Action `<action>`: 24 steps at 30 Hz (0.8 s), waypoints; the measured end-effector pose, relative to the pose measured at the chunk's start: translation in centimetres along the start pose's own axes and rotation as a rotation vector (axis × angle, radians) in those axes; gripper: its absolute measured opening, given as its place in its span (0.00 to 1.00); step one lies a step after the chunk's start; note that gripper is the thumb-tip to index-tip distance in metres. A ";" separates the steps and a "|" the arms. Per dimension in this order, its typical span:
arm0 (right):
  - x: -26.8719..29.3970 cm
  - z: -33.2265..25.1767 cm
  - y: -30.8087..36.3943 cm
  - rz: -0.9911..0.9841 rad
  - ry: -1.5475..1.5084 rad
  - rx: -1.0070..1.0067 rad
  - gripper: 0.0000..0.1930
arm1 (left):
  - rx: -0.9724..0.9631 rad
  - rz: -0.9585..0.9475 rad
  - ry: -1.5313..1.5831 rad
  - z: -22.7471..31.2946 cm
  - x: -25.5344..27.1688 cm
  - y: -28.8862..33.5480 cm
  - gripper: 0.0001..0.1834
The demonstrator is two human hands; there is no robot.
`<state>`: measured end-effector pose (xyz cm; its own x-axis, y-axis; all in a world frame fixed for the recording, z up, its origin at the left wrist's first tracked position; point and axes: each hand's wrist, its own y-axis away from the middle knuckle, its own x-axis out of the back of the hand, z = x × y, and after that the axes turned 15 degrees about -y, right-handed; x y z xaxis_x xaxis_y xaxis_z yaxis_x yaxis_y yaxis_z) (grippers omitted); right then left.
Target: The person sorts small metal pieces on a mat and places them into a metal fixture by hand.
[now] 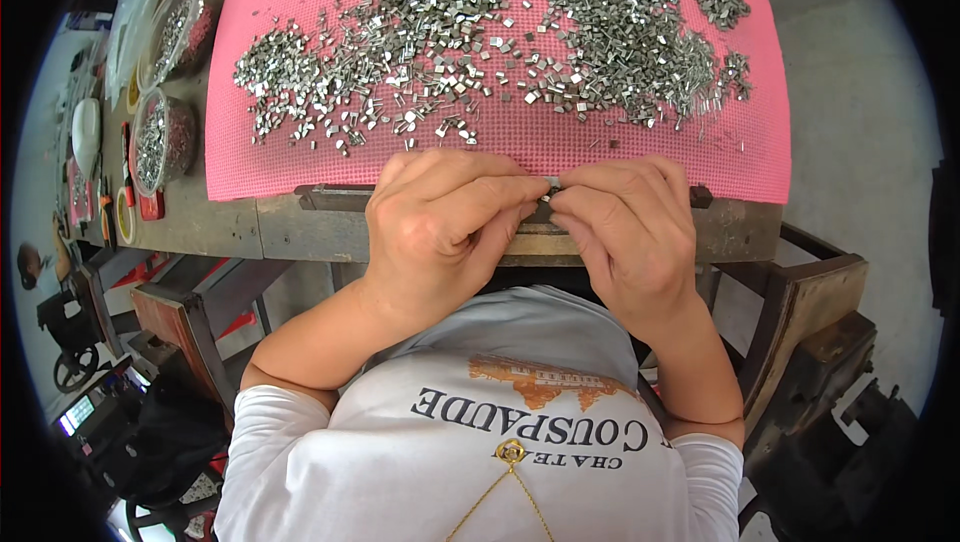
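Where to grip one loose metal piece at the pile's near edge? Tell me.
Pinch one stray metal piece by its two short sides, coming straight down from above. It seems to lie flat on the pink mat, apart from the heap, so fingertips probably fit on both sides.

Small rectangular lit screen (pixel 78 412), pale blue-white, set in a dark device on the floor, lower left; details too small.

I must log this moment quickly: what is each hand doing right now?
Left hand: closed, pinching a small metal piece at the fingertips.
Right hand: closed, pinching the same piece from the other side.
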<state>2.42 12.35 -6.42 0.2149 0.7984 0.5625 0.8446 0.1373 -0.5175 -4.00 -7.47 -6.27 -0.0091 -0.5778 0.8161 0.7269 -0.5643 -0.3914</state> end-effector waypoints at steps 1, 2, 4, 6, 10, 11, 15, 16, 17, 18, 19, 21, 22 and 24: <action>-0.1 0.0 -0.1 -0.018 -0.004 0.004 0.11 | 0.000 -0.002 0.000 0.0 0.0 0.0 0.12; -0.1 0.1 -0.2 -0.037 -0.008 0.009 0.10 | 0.001 -0.009 0.005 0.0 0.0 -0.1 0.13; -0.2 0.1 -0.4 -0.059 0.009 0.006 0.10 | 0.002 -0.017 0.008 0.0 0.1 -0.1 0.14; -0.2 0.0 -0.5 -0.082 0.026 0.003 0.09 | -0.011 -0.022 0.007 0.0 0.2 0.0 0.15; -0.4 -0.7 -1.0 -0.139 0.063 -0.043 0.08 | 0.004 -0.022 0.043 0.1 0.3 0.1 0.17; -0.4 -0.8 -1.1 -0.154 0.084 -0.054 0.08 | 0.013 -0.012 0.050 0.1 0.1 0.1 0.17; 0.0 -0.4 -1.0 -0.110 0.014 -0.010 0.12 | 0.037 0.007 0.023 0.2 -0.3 0.0 0.18; 0.3 -0.3 -0.8 -0.090 -0.020 0.005 0.11 | 0.038 0.012 0.014 0.5 -0.2 0.1 0.18; 0.5 -0.1 -0.6 -0.071 -0.056 0.021 0.11 | 0.020 0.030 -0.033 0.8 0.0 0.2 0.18; 0.7 0.2 -0.4 -0.074 -0.053 0.017 0.11 | 0.002 0.042 -0.066 0.7 -0.3 0.2 0.18; 0.9 0.5 -0.2 -0.049 -0.110 -0.024 0.12 | 0.007 0.027 -0.068 0.7 -0.5 0.3 0.19; 1.1 0.7 0.0 -0.024 -0.166 -0.065 0.13 | 0.000 0.037 -0.097 0.8 -0.9 0.3 0.20; 1.1 0.7 0.1 -0.009 -0.167 -0.082 0.13 | -0.007 0.048 -0.130 0.9 -1.1 0.2 0.21; 1.0 0.8 0.2 0.007 -0.168 -0.098 0.13 | -0.002 0.053 -0.143 1.0 -1.4 0.2 0.22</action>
<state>2.41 13.64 -6.40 0.1428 0.8867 0.4398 0.8887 0.0807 -0.4512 -3.14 -6.14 -7.08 0.1275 -0.5166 0.8467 0.7225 -0.5365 -0.4362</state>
